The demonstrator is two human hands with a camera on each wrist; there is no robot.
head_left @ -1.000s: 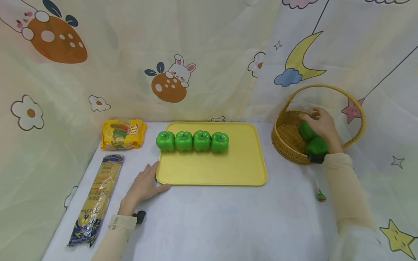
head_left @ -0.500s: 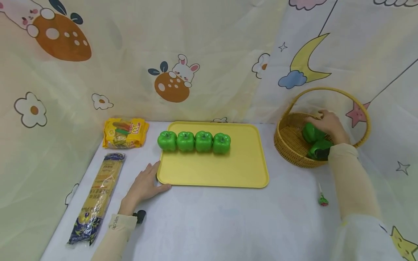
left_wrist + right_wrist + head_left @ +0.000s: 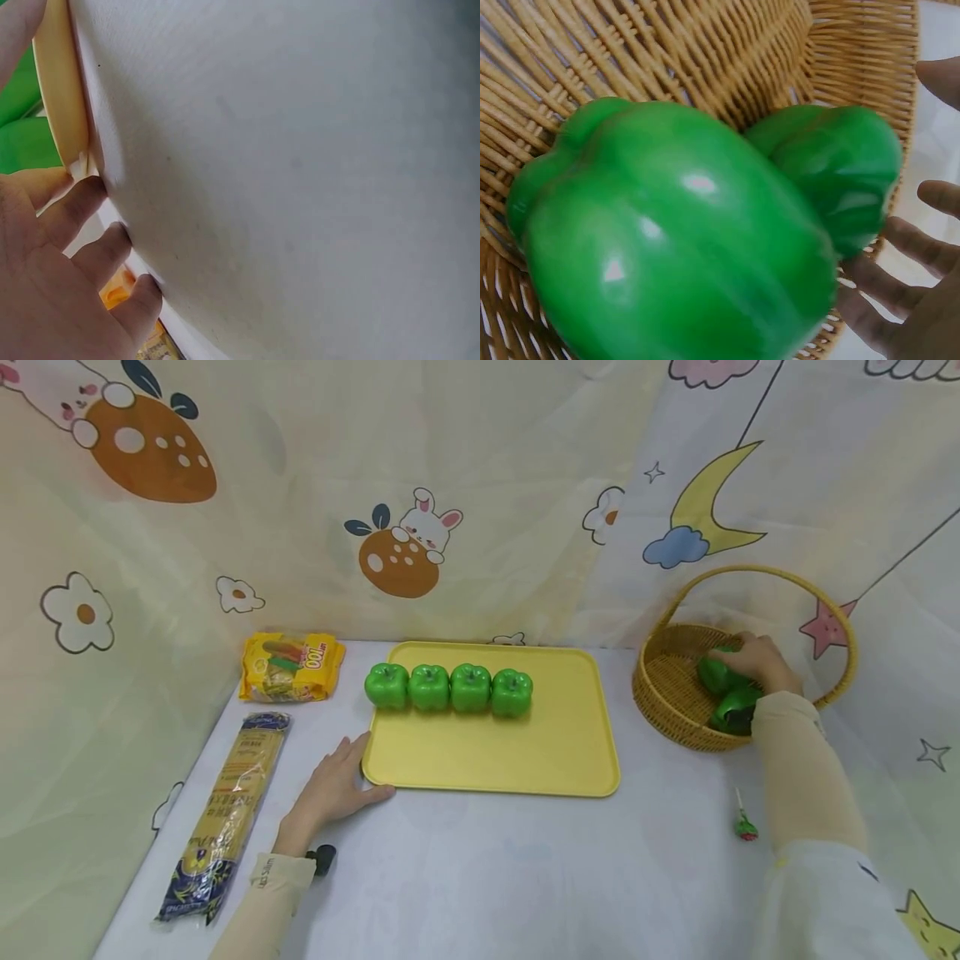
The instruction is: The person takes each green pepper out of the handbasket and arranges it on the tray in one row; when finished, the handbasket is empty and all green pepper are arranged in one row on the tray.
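Note:
At the front left corner of the yellow tray [image 3: 495,752], my left hand [image 3: 332,787] rests with fingers extended along its edge, thumb apart. Four-lobed green bell peppers, several in a row [image 3: 471,687], stand on the tray's back left part. Inside the wicker basket [image 3: 678,731] on the right, my right hand [image 3: 761,662] reaches over the farther green bell pepper [image 3: 840,165]. Its fingers are spread, with fingertips right at that pepper's side and the thumb apart from it. Closer to the wrist lies another green bell pepper [image 3: 682,232], large in the right wrist view.
A yellow snack packet [image 3: 291,667] lies at the back left, with a long pack of noodles [image 3: 225,814] in front of it. A green-wrapped lollipop [image 3: 745,827] lies in front of the basket. The basket's handle [image 3: 757,570] arches high behind my right hand. Patterned cloth walls enclose the table.
In the basket, my right hand has lowered slightly onto the farther bell pepper, and that pepper has shifted a little. The left hand stays at the tray; the head view has swung slightly.

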